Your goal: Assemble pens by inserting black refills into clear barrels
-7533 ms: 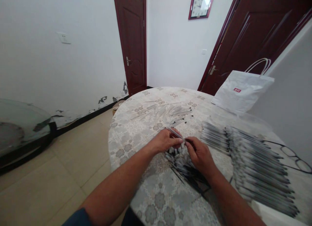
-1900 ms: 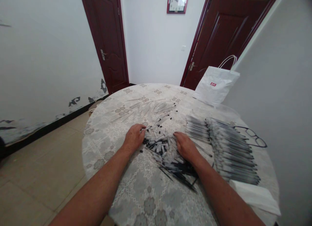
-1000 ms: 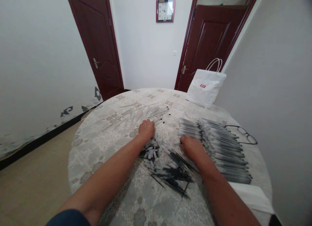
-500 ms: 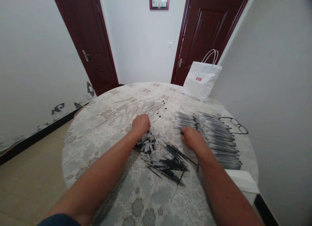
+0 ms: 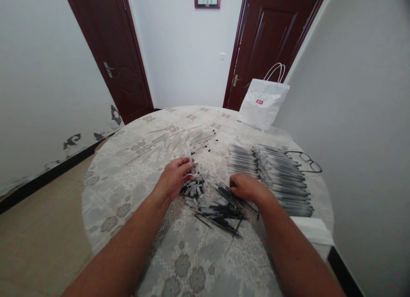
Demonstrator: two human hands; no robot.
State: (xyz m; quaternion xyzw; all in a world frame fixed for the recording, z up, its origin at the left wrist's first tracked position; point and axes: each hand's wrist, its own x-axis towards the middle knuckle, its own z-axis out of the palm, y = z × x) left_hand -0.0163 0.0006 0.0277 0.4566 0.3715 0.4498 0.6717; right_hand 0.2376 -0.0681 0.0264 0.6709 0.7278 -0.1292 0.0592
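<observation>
My left hand (image 5: 175,177) pinches a clear pen barrel (image 5: 188,151) that points up and away from the fingers. Just below it lies a heap of pen caps (image 5: 194,188), black and whitish. My right hand (image 5: 245,186) is closed, knuckles up, at the upper end of the dark ink refills (image 5: 229,196); whatever its fingertips grip is hidden. Beyond the left hand, loose clear barrels (image 5: 171,141) lie spread out. A short row of pens (image 5: 241,158) lies just past the right hand, beside a longer row of assembled pens (image 5: 285,177).
A round table with a patterned cloth (image 5: 109,194) carries everything. Small black plugs (image 5: 209,150) dot its middle. Eyeglasses (image 5: 306,159) lie at the right edge, a white paper bag (image 5: 264,102) stands at the back right, and a white object (image 5: 312,230) sits by the right forearm.
My left hand has turned and drawn back slightly, and a clear barrel now shows in its fingers. My right hand has moved from the short pen row down towards the refills.
</observation>
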